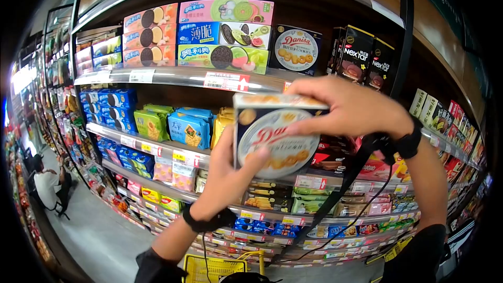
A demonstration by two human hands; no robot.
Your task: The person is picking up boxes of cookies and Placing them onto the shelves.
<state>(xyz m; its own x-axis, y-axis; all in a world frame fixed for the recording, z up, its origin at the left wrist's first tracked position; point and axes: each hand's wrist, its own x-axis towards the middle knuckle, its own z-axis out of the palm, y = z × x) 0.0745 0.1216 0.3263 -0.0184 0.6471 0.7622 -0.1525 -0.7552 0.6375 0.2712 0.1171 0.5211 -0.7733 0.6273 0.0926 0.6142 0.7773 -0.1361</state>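
Observation:
Between my two hands is a dark blue and white box of Danisa butter cookies (280,160), held up in front of the shelves with its front face towards me. My left hand (230,165) grips the box at its lower left, thumb across the front. From the upper right, my right hand (340,107) wraps over the top, its thumb on the front near the lettering. Another Danisa box (296,50) stands on the upper shelf behind. To its right are black Nextar boxes (357,55).
Orange-pink cookie boxes (150,34) and blue packets (189,127) fill the shelves. A yellow shopping basket or cart (215,269) is below me. Down the aisle at left, a person in a white top (48,186) is low near the floor. A cable (361,210) hangs from my right wrist.

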